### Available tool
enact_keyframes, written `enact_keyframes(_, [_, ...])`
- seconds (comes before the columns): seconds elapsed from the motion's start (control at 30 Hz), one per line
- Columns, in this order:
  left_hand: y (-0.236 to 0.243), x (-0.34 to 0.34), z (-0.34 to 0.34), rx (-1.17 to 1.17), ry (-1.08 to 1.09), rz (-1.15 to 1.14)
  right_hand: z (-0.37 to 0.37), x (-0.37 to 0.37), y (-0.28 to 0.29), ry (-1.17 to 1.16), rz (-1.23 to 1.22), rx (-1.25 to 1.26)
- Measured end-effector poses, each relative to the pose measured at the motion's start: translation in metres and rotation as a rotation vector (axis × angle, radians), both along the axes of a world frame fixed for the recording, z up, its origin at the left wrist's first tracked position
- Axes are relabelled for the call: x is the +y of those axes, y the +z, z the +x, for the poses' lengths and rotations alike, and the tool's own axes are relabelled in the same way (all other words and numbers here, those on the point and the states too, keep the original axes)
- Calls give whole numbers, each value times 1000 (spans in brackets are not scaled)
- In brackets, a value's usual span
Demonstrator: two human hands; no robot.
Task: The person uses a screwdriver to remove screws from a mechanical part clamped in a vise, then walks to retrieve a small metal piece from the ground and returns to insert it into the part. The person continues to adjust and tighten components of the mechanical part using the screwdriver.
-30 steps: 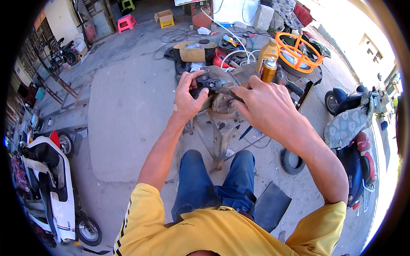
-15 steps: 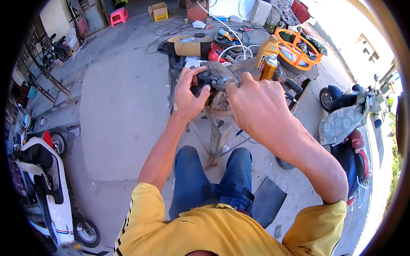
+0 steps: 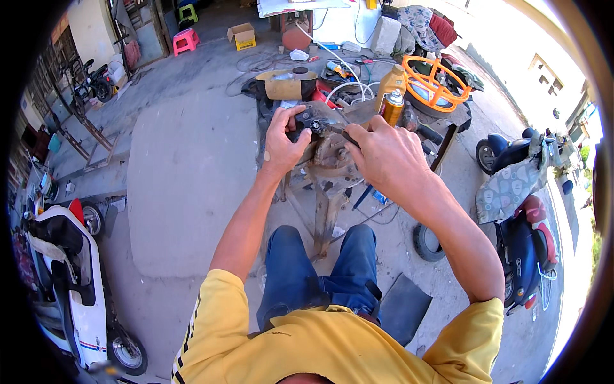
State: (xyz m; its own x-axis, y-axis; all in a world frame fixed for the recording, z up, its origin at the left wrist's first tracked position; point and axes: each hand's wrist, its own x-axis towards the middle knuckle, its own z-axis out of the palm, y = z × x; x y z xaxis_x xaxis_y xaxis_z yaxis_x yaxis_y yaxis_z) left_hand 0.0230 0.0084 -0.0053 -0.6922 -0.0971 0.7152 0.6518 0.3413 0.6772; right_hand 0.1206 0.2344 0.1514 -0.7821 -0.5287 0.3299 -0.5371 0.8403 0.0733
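My left hand (image 3: 283,142) is closed on a black metal part (image 3: 309,120), its thumb near a round fitting on the part and its fingers over the far side. The part sits above a worn, greasy metal stand (image 3: 332,171) in front of my knees. With my right hand (image 3: 391,153) I grip a slim dark hand tool (image 3: 349,136), which points left toward the fitting. My fist hides most of this tool, and its exact kind does not show. Just beyond my right hand stand an orange spray can (image 3: 392,109) and a tan plastic bottle (image 3: 391,83).
An orange wheel rim (image 3: 441,84) lies at the far right. Behind the stand are a basin with a cardboard piece (image 3: 283,88) and several hoses and tools. Scooters are parked on both sides, a white one (image 3: 78,281) at left. A small tyre (image 3: 427,243) lies on the ground.
The view has tilted and shifted slightly. My right hand has turned and moved a little right and down, revealing the tool and more of the stand. My left hand keeps its grip.
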Motion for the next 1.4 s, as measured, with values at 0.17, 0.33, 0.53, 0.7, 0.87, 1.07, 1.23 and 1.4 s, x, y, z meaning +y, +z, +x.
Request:
enact_keyframes(0.17, [-1,0,-1,15,-8,-7,-4,-1,3,0,-22,-24])
enact_keyframes(0.33, [-3,-1,-5,13,-21,23,-9,-9,3,-33,16,-50])
enact_keyframes(0.53, [-2,1,1,1,-18,17,-13,-16,6,2,52,-45])
enact_keyframes(0.7, [-4,5,1,8,0,-2,-16,-25,6,23,116,7])
enact_keyframes(0.87, [6,6,3,-23,-8,17,-33,-7,6,98,25,-24])
enact_keyframes(1.07, [1,3,-4,-24,15,4,-15,26,5,104,-160,-134])
enact_keyframes(1.23, [-8,-2,-2,-31,15,43,-23,25,-17,166,-234,-145])
enact_keyframes(1.4, [-6,0,2,-65,14,10,-31,19,-18,134,-192,-225])
